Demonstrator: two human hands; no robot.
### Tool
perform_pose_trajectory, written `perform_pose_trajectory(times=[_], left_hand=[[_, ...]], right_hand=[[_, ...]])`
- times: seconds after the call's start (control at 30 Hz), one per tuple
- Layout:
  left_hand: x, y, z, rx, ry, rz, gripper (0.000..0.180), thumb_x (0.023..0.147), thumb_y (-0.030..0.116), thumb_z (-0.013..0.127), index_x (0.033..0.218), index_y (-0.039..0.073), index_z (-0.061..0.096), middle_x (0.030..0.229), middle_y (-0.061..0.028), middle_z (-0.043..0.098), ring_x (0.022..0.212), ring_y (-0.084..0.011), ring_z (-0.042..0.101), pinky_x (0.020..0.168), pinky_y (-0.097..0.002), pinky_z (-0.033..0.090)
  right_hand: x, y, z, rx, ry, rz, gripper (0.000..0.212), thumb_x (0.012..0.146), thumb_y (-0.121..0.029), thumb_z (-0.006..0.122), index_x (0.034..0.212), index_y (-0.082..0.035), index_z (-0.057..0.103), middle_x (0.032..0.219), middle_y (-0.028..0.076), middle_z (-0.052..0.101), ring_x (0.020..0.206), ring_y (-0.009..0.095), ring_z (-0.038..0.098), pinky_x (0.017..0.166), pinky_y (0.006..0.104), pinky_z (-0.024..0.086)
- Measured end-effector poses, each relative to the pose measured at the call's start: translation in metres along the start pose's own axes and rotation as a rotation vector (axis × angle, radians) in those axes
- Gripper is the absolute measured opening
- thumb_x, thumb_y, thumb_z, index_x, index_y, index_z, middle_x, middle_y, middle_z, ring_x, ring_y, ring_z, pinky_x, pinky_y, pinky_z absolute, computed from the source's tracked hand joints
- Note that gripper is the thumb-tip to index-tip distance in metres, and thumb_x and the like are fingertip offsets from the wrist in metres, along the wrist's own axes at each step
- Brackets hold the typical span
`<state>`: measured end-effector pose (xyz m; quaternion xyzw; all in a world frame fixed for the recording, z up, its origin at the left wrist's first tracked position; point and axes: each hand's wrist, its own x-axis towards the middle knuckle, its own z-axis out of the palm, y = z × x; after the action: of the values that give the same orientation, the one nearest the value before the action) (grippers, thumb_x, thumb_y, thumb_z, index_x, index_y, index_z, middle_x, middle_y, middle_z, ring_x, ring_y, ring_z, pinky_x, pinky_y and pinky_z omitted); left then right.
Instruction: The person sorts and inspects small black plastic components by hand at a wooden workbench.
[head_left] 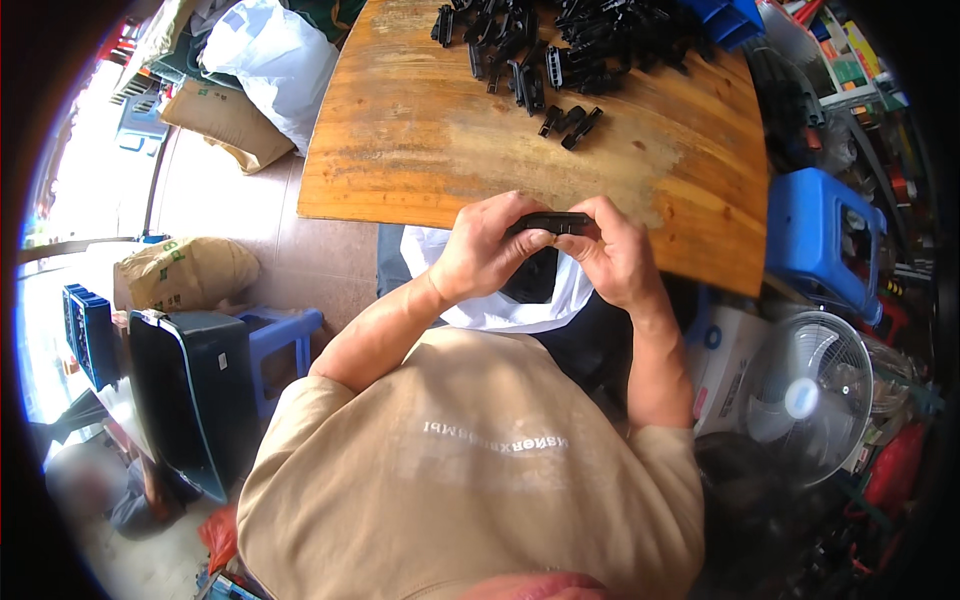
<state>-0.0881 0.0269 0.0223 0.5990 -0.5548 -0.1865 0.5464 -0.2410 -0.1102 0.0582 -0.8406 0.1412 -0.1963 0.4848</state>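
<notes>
Between my two hands, just off the near edge of the wooden table [420,150], is a small long black plastic part [553,222]. My left hand [487,243] grips its left end, thumb underneath and fingers over the top. At the other end my right hand [615,250] pinches it the same way, and the two thumbs almost meet. Below the hands a white bag [500,312] hangs open in front of my lap, with dark contents partly hidden. A few loose black parts [572,127] lie on the table, nearer than the large heap of black parts [560,50].
A blue bin [727,18] stands at the table's far right corner. Right of the table are a blue stool [822,240] and a fan [802,397]. To the left are a black case [190,385], sacks [185,272], a white plastic bag [270,65] and another person [140,500].
</notes>
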Motion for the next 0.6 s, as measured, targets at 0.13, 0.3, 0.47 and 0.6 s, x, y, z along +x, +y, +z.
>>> perform_pose_trajectory(times=[0.13,0.3,0.47,0.6], left_hand=[[-0.004,-0.007,-0.002,-0.064,-0.076,-0.038,0.032,0.09,0.027,0.069,0.109,0.002,0.063,0.093,-0.0143,0.064,0.084,-0.033,0.063,0.074,-0.0382,0.051],[-0.007,-0.012,-0.001,-0.205,-0.085,-0.144,0.034,0.09,0.027,0.069,0.113,0.003,0.064,0.1,-0.0137,0.065,0.092,-0.0266,0.064,0.081,-0.0368,0.051],[-0.009,-0.02,0.013,-1.039,0.076,-0.403,0.03,0.097,0.018,0.061,0.121,0.0,0.058,0.115,-0.013,0.065,0.11,-0.0246,0.061,0.096,-0.0371,0.048],[0.014,-0.033,-0.005,-1.16,0.234,-0.417,0.022,0.097,0.007,0.053,0.117,-0.001,0.056,0.104,-0.0161,0.067,0.103,-0.0242,0.063,0.095,-0.0365,0.048]], right_hand=[[-0.004,0.004,-0.003,0.042,-0.062,0.06,0.024,0.087,-0.018,0.075,0.095,-0.001,0.059,0.074,0.012,0.064,0.066,0.018,0.064,0.062,0.0322,0.051],[-0.007,0.017,0.002,0.156,-0.093,0.11,0.023,0.087,-0.017,0.075,0.099,-0.003,0.061,0.078,0.014,0.065,0.07,0.02,0.066,0.065,0.0327,0.051],[0.005,0.009,0.013,0.101,-0.081,0.082,0.028,0.091,-0.024,0.071,0.101,0.0,0.061,0.077,0.004,0.061,0.072,0.008,0.055,0.065,0.0253,0.047],[0.032,0.025,0.002,-0.063,-0.064,0.091,0.03,0.091,-0.024,0.07,0.113,-0.004,0.062,0.08,0.015,0.067,0.071,0.029,0.067,0.065,0.0361,0.053]])
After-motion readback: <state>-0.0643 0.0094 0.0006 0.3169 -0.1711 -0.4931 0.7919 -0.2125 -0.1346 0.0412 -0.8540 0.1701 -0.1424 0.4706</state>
